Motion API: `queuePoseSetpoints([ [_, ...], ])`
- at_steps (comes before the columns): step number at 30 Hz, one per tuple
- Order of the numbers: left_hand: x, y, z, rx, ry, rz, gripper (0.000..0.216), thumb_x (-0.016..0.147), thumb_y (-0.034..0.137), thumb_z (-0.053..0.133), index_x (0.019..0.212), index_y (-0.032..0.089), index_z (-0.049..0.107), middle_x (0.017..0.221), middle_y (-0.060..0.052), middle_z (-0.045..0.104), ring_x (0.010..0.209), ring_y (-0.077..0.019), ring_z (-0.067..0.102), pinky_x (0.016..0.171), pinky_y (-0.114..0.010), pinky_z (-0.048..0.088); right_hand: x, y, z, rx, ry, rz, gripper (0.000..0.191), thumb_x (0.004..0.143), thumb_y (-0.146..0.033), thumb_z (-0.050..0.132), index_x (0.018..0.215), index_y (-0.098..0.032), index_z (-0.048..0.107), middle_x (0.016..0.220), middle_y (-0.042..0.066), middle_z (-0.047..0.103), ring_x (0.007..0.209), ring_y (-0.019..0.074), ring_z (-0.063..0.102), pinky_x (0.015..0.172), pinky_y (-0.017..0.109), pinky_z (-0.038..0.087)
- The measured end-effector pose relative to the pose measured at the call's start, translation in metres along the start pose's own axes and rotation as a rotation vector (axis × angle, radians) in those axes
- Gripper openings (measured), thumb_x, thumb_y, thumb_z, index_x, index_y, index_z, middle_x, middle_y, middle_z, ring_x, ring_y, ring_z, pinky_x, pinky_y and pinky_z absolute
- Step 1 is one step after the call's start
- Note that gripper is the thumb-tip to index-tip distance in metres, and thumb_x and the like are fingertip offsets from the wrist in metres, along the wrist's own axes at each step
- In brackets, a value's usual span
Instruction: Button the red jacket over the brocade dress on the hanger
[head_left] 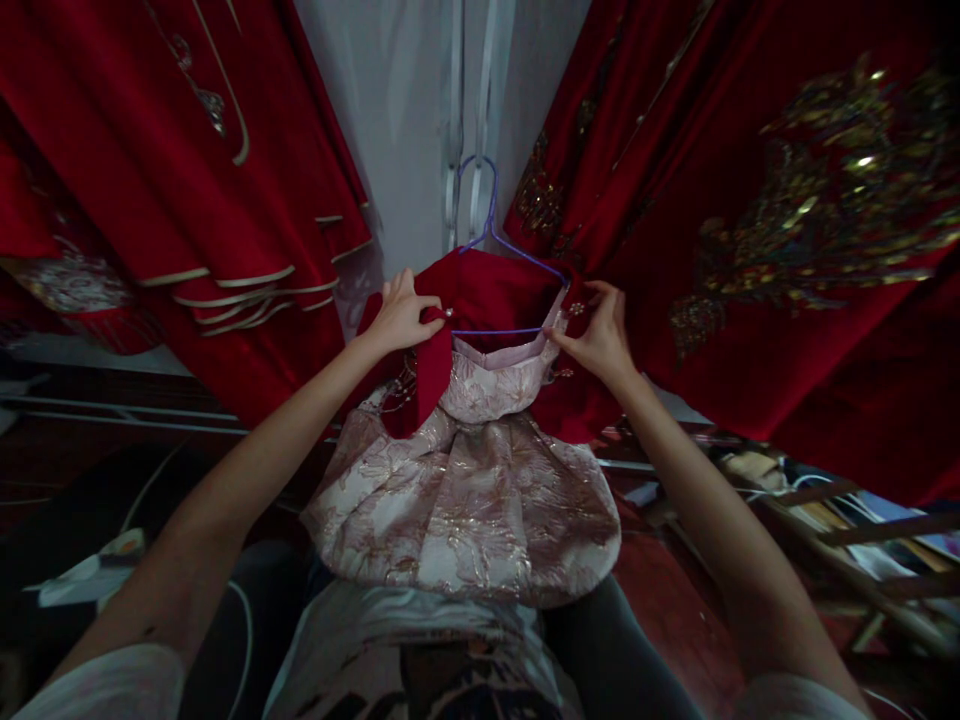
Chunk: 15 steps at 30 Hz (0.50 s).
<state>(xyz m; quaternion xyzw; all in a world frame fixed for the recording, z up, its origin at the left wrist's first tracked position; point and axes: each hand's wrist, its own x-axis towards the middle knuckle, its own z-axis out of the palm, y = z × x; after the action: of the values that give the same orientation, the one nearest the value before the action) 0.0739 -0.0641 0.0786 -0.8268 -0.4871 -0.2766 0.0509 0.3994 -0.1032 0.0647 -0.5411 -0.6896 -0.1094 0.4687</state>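
Left hand pinches one front edge of the red jacket, thumb against fingers; right hand, a little wider, grips the other side! The jacket's on the purple hanger, over a pink dress (plenty of shimmer there), skirt above the lap.
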Motion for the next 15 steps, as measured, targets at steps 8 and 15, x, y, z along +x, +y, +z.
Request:
queuePoseSetpoints([
  [8,-0.001,0.002,0.000,-0.002,0.007,0.005,0.023,0.079,0.037,0.061,0.092,0.020,0.069,0.118,-0.015,0.046,0.120,-0.0410,0.039,0.096,-0.058,0.033,0.003,-0.004,0.000,-0.052,0.054,0.061,0.045,0.078,-0.039,0.057,0.117,-0.019,0.045,0.101,0.009,0.052,0.083,0.0211,0.054,0.076,0.039,0.050],
  [15,-0.003,0.002,0.001,0.002,0.010,0.007,0.024,0.079,0.037,0.060,0.093,0.020,0.069,0.116,-0.015,0.047,0.121,-0.0409,0.039,0.097,-0.058,0.033,0.017,-0.010,0.015,-0.063,0.119,0.135,0.035,0.081,-0.038,0.052,0.109,-0.017,0.045,0.106,0.014,0.053,0.095,0.0259,0.055,0.084,0.042,0.046],
])
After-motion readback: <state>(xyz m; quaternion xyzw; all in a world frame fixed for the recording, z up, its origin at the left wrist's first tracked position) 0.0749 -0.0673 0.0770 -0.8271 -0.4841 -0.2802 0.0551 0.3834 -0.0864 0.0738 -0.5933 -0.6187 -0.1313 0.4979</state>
